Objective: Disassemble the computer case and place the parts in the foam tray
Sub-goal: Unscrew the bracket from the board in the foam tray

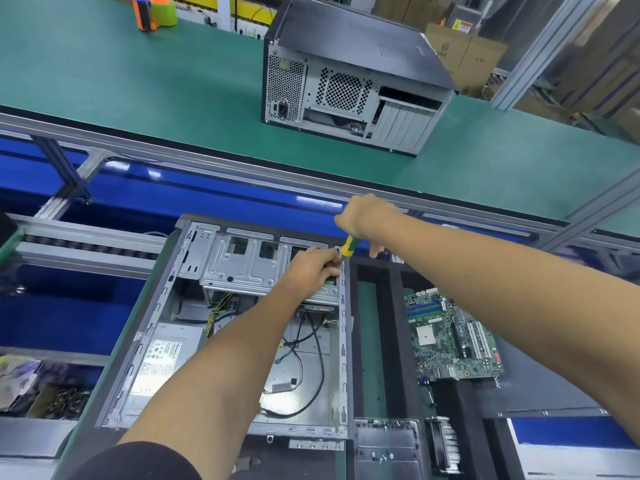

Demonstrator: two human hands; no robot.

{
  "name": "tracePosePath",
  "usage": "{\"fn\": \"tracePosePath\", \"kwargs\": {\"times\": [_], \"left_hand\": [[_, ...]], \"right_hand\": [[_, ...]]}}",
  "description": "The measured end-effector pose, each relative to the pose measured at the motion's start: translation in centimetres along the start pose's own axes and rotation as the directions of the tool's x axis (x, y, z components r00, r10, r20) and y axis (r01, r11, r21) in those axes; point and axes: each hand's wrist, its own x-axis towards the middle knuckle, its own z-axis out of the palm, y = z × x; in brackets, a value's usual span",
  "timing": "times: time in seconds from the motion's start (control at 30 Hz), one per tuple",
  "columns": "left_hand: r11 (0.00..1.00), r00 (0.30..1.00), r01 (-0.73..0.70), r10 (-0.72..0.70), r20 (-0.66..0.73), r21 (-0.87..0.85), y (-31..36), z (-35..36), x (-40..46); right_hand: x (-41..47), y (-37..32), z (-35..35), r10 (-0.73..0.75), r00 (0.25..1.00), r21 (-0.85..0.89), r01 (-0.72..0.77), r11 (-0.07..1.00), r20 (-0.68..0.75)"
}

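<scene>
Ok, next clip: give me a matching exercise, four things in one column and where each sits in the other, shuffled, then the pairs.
Things:
1. motherboard
2. screwdriver
3. tape dispenser
4. power supply

Places:
A. far left on the green belt
B. held in the right hand
C. inside the open case, near left corner
D. lying in the black foam tray, right of the case

Pairs: 1-D, 2-B, 3-A, 4-C
</scene>
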Motion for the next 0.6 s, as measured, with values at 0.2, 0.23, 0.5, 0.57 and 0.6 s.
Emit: {"fn": "tracePosePath", "kwargs": {"times": [0.2, 0.23, 0.5, 0.57, 0.6], "left_hand": [[0.999, 1.0, 0.004, -0.003, 0.007, -0.036, 0.0, 0.0, 0.1], [0.999, 1.0, 0.006, -0.006, 0.01, -0.032, 0.1, -0.1, 0.1], [0.999, 0.998, -0.022, 0.019, 0.061, 0.044, -0.4, 0.2, 0.9], [0.989, 0.997, -0.057, 0.05, 0.053, 0.137, -0.2, 0.3, 0.9], [0.984, 0.997, -0.076, 0.072, 0.033, 0.164, -0.1, 0.3, 0.9]], "right_hand": [[0.0, 0.2, -1.5, -0.007, 0.969, -0.012, 0.011, 1.0, 0.248], [-0.1, 0.2, -1.5, -0.073, 0.975, -0.108, 0.098, 0.989, 0.211], [1.2, 2.9, -1.1, -0.794, 0.457, -0.711, 0.702, 0.045, 0.401], [1.7, 3.7, -1.5, -0.805, 0.413, -0.718, 0.696, -0.024, 0.427], [1.8, 3.8, -1.4, -0.816, 0.462, -0.726, 0.683, 0.077, 0.348]]}}
